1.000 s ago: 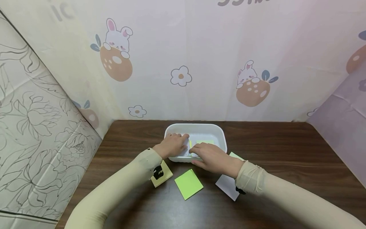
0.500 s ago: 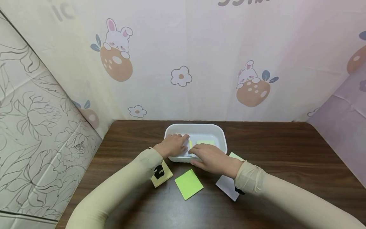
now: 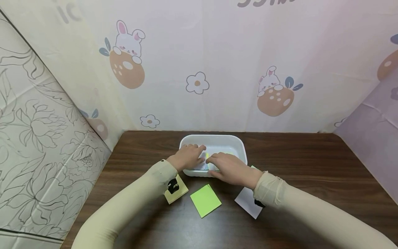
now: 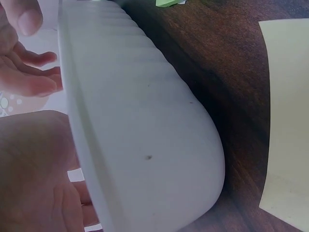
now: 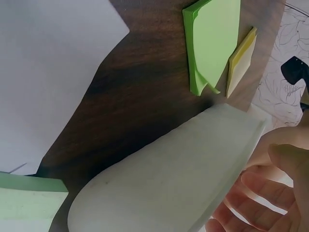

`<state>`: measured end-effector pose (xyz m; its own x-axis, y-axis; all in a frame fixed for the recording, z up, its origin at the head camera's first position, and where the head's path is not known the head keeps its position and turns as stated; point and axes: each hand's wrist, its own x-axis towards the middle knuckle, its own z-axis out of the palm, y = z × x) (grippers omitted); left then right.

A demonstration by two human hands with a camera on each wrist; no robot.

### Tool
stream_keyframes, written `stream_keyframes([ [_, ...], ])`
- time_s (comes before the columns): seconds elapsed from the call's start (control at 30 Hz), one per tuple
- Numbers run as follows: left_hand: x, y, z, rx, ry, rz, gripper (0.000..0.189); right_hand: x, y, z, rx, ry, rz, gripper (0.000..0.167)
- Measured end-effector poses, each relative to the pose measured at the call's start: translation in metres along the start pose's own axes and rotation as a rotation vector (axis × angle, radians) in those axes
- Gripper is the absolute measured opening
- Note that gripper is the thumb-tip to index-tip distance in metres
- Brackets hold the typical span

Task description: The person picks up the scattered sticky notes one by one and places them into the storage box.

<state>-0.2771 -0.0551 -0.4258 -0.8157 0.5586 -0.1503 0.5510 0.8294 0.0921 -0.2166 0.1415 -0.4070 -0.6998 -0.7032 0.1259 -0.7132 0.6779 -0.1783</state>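
A white plastic basin (image 3: 217, 138) stands at the table's back, and both hands reach into it over the near rim. My left hand (image 3: 188, 157) is over its left part, fingers spread and slightly bent. My right hand (image 3: 231, 168) is over the near right part, thumb and index finger apart; in the right wrist view its fingers (image 5: 270, 191) curve loosely beyond the rim. Between the hands, pale paper pieces (image 3: 200, 166) and a thin yellow strip (image 3: 207, 156) show inside the basin. The right hand mostly hides a pale yellow-green piece behind it.
In front of the basin lie a pale yellow sticky-note pad (image 3: 180, 192) partly under the left wrist, a bright green pad (image 3: 205, 200), and a lilac pad (image 3: 248, 203) beside the right wrist. A pale green pad (image 5: 29, 198) sits right of the basin. Patterned cloth walls (image 3: 199, 103) enclose the table.
My right hand has risen slightly, its thumb and index finger further apart, and now covers more of the pale yellow-green piece. The left hand and the basin have stayed in place.
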Motion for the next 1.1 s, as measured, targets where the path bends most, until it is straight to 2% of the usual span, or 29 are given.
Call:
stream_keyframes([
  [0.23,-0.001,0.001,-0.001,-0.008,-0.010,-0.008,0.047,0.006,0.008,0.001,0.018,-0.032,0.051,0.033],
  [0.47,-0.005,0.003,-0.005,-0.010,0.014,0.001,0.045,0.006,0.017,0.003,0.019,-0.052,0.088,0.033],
  [1.1,-0.018,0.022,-0.016,0.032,0.101,0.075,0.045,-0.014,0.030,-0.009,-0.015,-0.013,0.147,0.034],
])
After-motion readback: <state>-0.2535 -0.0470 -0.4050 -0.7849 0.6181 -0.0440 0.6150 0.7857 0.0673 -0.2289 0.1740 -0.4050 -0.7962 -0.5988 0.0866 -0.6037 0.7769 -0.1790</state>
